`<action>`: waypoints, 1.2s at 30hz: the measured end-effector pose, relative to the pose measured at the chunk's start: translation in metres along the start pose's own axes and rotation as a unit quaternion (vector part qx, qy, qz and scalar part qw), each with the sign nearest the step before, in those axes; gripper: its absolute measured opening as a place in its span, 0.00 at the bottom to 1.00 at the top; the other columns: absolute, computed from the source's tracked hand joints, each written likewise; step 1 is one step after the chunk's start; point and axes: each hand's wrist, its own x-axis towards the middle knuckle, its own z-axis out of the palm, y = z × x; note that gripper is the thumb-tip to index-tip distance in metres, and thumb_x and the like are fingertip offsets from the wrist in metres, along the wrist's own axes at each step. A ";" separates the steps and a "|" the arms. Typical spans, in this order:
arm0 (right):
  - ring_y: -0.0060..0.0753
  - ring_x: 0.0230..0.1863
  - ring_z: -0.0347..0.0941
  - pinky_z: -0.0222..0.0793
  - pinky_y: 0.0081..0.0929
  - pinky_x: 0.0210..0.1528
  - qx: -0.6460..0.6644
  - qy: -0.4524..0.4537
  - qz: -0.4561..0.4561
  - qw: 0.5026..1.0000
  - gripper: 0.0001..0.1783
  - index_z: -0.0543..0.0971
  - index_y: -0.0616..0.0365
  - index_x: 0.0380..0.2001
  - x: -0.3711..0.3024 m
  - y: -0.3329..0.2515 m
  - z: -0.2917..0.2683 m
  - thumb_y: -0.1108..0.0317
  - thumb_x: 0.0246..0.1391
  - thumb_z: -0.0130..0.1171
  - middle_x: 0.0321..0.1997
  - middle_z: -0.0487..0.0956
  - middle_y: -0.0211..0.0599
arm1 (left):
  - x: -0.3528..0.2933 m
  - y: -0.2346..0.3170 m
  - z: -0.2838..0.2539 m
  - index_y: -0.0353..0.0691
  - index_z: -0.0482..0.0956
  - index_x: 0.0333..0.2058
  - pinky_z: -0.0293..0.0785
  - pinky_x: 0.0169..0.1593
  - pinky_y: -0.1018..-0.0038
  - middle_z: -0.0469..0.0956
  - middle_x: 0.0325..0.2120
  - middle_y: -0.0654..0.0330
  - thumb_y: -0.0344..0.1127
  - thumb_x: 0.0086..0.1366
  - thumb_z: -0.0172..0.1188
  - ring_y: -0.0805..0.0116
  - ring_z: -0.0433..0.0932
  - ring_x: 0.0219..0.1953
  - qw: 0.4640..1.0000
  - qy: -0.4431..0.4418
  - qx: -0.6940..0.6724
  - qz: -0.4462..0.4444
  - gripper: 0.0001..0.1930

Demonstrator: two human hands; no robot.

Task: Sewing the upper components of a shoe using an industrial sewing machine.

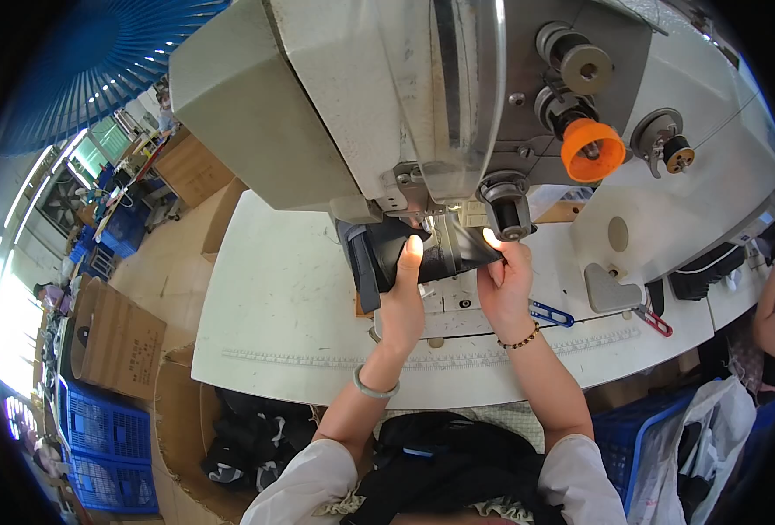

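Note:
A black piece of smooth material (385,238) with a strap-like strip along its left edge lies under the needle area of a large sewing machine (335,105). My left hand (405,296) grips its near left part, thumb on top and the other fingers hidden beneath. On the right, my right hand (508,284) pinches the other end, its thumb pointing toward the needle and its fingers curled. Light from the machine falls on both thumb tips. The machine's head partly covers the far side of the piece.
Blue-handled thread snips (551,313) and a red-handled tool (654,320) lie right on the white table (265,289). An orange cone-shaped knob (592,150) sticks out of the machine. A cardboard box (178,429) with dark pieces stands at lower left, a blue crate (615,442) at lower right.

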 end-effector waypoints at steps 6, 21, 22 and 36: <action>0.12 0.08 0.43 0.50 0.12 0.23 0.010 0.003 0.021 1.000 0.12 0.61 0.50 0.10 -0.001 0.003 -0.010 0.72 0.43 0.45 0.02 0.49 0.19 | 0.002 0.001 0.001 0.38 0.67 0.37 0.61 0.33 0.85 0.67 0.27 0.64 0.28 0.53 0.50 0.76 0.65 0.28 0.975 0.027 -0.183 -0.120 0.11; 0.13 0.05 0.41 0.38 0.13 0.12 0.027 0.037 0.012 0.999 0.20 0.59 0.50 0.00 0.000 0.006 -0.013 0.72 0.40 0.48 0.00 0.52 0.20 | 0.006 0.008 0.001 0.35 0.69 0.33 0.60 0.31 0.86 0.66 0.26 0.64 0.32 0.56 0.48 0.79 0.62 0.27 0.963 0.025 -0.212 -0.163 0.08; 0.12 0.05 0.41 0.38 0.13 0.12 0.033 0.041 0.015 0.998 0.20 0.60 0.51 0.00 0.000 0.006 -0.012 0.72 0.41 0.47 0.00 0.52 0.20 | 0.005 0.008 0.001 0.35 0.68 0.34 0.60 0.31 0.85 0.66 0.26 0.65 0.32 0.56 0.47 0.79 0.63 0.28 0.966 0.027 -0.204 -0.154 0.08; 0.11 0.05 0.41 0.39 0.12 0.12 0.032 0.090 0.055 0.994 0.15 0.63 0.51 0.06 0.001 0.000 -0.005 0.71 0.43 0.45 0.02 0.53 0.18 | 0.008 0.011 0.002 0.37 0.68 0.36 0.61 0.28 0.83 0.64 0.27 0.63 0.25 0.56 0.43 0.75 0.62 0.26 0.988 0.017 -0.113 -0.103 0.08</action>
